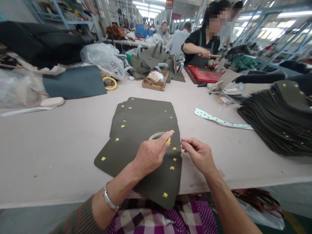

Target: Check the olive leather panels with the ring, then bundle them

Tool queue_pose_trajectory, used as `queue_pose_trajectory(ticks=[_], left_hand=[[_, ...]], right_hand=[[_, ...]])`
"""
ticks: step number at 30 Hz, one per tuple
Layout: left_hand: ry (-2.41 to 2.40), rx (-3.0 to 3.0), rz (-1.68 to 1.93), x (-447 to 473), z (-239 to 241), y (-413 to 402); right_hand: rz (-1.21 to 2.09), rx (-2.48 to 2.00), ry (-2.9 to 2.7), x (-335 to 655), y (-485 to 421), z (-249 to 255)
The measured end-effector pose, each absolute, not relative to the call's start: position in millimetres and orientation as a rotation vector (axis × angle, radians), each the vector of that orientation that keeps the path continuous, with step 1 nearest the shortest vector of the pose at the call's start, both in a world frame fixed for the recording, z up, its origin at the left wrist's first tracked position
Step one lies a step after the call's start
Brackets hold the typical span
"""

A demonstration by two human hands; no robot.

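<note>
Two hands [149,155], two tape rolls [168,141], two panel stacks [138,130]

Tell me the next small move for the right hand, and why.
Probably bring the right hand to the yellow tape roll by the left hand and tear off a bit: yellow patches sit along the nearer right edges of the dark panels, while pale spots farther up look bare.
</note>
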State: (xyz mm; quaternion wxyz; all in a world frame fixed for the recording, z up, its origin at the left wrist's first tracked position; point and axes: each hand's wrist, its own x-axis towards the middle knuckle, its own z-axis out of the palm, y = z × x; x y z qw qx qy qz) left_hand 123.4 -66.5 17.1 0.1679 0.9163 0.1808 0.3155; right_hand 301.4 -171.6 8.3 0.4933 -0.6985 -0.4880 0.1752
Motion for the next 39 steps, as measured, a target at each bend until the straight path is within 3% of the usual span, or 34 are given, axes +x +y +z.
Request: queue_pose_trajectory(ticks=[7,22,25,30,34,39], left_hand=[[0.522,2.684,0.843,124,17,-77],[0.486,2.767,0.992,130,-4,-59],[0.519,2.776,0.889,134,7,-61],[0.48,2.77,0.926,147,15,-63],[0.556,2.816,0.866,151,9,-59],[0.685,2.973,0.47,153,-6,-53]], right_hand=[[0.154,-1.495,-1.652,281,-171,23],[-0.16,-1.616,-1.735,283,-154,9],[-0.032,-1.611,-1.569,277,-155,14],[0.579,-1.657,-0.961,285,-147,13],[0.732,-1.689,-0.805,312,-132,2],[0.83,-1.748,-0.921,335,-115,-8]])
